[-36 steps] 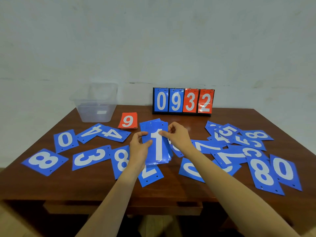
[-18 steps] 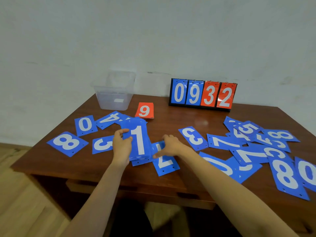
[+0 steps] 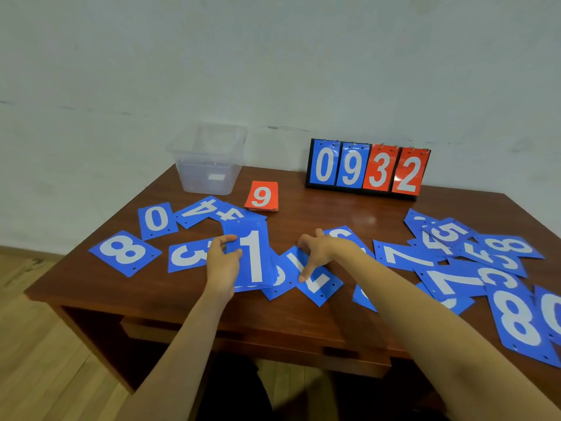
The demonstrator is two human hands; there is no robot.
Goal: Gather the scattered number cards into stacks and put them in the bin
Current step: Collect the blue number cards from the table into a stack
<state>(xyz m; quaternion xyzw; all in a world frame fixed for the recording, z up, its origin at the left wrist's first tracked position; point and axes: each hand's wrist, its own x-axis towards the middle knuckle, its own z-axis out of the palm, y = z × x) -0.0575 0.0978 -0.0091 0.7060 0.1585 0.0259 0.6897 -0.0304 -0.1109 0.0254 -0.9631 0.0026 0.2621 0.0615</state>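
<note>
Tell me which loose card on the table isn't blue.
The red 9, lying just right of the bin; every other loose card is blue.

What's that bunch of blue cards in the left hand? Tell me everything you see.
The blue card stack shows a white 1 on top, upright to the viewer. The cards look thin and glossy, with uneven edges at the bottom. The left hand grips its left edge, thumb on top. It overlaps loose blue cards on the table.
</note>
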